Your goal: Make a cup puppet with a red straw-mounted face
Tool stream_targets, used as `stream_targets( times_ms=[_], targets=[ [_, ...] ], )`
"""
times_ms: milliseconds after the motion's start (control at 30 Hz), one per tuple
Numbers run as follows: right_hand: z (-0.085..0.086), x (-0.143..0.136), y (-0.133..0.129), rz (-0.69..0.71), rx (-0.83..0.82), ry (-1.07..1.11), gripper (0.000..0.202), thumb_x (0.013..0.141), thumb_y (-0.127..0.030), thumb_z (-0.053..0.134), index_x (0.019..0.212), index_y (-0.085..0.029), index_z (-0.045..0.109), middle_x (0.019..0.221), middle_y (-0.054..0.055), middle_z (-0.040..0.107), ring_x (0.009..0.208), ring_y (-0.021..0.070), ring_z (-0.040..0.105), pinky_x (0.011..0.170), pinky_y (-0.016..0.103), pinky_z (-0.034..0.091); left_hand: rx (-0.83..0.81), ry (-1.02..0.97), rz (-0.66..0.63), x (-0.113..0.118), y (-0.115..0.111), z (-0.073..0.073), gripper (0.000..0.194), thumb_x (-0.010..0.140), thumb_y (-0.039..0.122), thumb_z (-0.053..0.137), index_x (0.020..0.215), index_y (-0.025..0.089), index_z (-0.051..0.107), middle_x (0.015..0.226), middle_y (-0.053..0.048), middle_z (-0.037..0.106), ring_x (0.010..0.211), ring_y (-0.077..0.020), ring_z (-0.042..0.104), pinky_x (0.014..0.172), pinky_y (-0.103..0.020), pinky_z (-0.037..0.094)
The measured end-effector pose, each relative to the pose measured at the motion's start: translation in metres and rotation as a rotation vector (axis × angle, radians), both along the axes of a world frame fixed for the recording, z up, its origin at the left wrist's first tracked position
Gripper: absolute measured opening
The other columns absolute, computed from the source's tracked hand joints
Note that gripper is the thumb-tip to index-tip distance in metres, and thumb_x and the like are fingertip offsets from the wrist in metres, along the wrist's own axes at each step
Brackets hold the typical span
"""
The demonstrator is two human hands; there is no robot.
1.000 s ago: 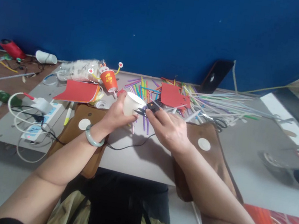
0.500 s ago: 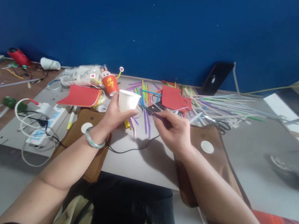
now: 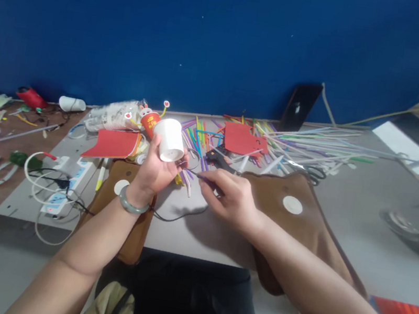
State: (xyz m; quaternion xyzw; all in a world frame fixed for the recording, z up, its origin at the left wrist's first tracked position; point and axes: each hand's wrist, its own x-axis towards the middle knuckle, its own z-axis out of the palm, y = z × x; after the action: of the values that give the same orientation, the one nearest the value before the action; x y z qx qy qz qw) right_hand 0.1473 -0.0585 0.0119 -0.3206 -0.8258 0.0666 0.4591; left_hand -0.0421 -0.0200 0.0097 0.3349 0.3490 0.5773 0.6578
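A white paper cup [image 3: 168,140] is tipped in my left hand [image 3: 155,169], its base turned down toward me. My right hand [image 3: 227,194] is closed around a thin dark tool [image 3: 206,179] whose tip points left, close to the fingers of my left hand. What kind of tool it is cannot be made out. Behind the white cup stands a red cup [image 3: 149,121] with a bunny face and heart-tipped arms. A black glue gun [image 3: 219,159] lies just beyond my right hand, among coloured pipe cleaners [image 3: 205,134].
Red paper [image 3: 241,138] lies at the back, another red sheet [image 3: 113,144] at the left. A power strip [image 3: 69,190] with cables is left of my arm. Scissors [image 3: 312,173], a leaning black phone [image 3: 300,106] and a brown mat [image 3: 281,227] are at the right.
The white cup has been tilted in my left hand, so that its base now shows. My right hand has moved slightly left and down with the dark tool.
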Motion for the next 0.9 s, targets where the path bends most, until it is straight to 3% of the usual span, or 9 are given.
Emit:
stream_targets(
  times_ms=[200,533,767,900],
  targets=[
    [-0.012,-0.002,0.003,-0.199,0.332,-0.279,0.016,0.095,-0.02,0.053,0.098,-0.015,0.068,0.068,0.001,0.065,0.056,0.0111,0.053,0.055,0.024,0.037,-0.062,-0.078,-0.063,0.01,-0.006,-0.006,0.055,0.088,0.07,0.048,0.096,0.018,0.064,0.084,-0.006,0.069,0.074,-0.0169,0.064,0.079,-0.033,0.055],
    [-0.017,0.0,0.005,-0.266,0.428,-0.38,0.02,0.095,-0.02,0.054,0.108,-0.013,0.067,0.07,0.002,0.063,0.058,0.012,0.052,0.056,0.028,0.037,-0.086,0.028,-0.119,0.015,-0.013,-0.008,0.074,0.087,0.078,0.037,0.108,0.013,0.066,0.09,-0.013,0.071,0.091,-0.0269,0.066,0.075,-0.039,0.055],
    [-0.019,0.001,0.004,-0.255,0.327,-0.412,0.025,0.095,-0.017,0.051,0.114,-0.015,0.066,0.071,0.003,0.062,0.064,0.0134,0.055,0.056,0.028,0.035,-0.062,0.005,-0.144,0.016,-0.017,-0.008,0.066,0.087,0.074,0.044,0.111,0.016,0.066,0.102,-0.012,0.073,0.104,-0.0281,0.066,0.085,-0.041,0.054],
    [-0.015,-0.004,0.002,-0.169,0.069,-0.188,0.021,0.096,-0.021,0.05,0.106,-0.014,0.066,0.073,0.003,0.064,0.059,0.0115,0.053,0.054,0.025,0.035,-0.073,-0.01,-0.147,0.015,-0.016,-0.009,0.066,0.086,0.075,0.046,0.107,0.015,0.067,0.098,-0.012,0.072,0.098,-0.0265,0.067,0.079,-0.038,0.054]
  ],
)
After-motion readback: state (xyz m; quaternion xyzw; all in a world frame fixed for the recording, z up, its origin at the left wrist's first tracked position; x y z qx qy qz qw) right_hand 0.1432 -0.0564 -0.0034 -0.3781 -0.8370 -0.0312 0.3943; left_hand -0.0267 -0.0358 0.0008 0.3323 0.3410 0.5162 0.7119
